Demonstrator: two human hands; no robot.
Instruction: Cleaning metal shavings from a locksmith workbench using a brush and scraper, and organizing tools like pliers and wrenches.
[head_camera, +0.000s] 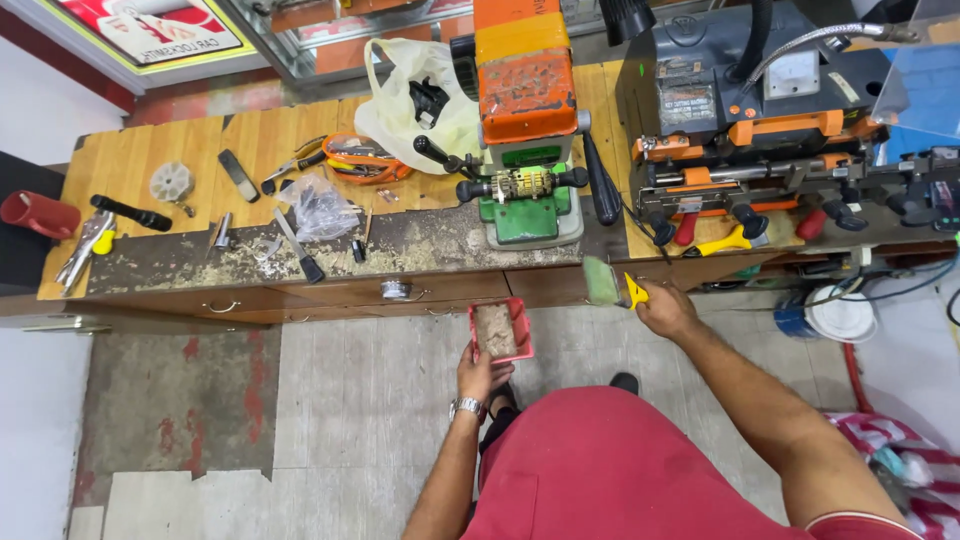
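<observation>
My left hand (482, 372) holds a small red tray (501, 331) filled with brownish metal filings, just below the edge of the wooden workbench (250, 150). My right hand (663, 308) grips a yellow-handled brush (612, 285), whose greenish bristles blur at the bench's front edge. A green and orange key-cutting machine (527, 130) stands on the bench right above the tray. Filings and dust (420, 245) cover the front strip of the benchtop to the machine's left.
A larger grey and orange key machine (760, 120) sits at the right. Pliers (85, 245), a black torch (130, 212), a hammer (297, 245), plastic bags (415, 100) and small tools litter the bench. Drawers (400, 290) line its front. Paint buckets (840, 315) stand below on the right.
</observation>
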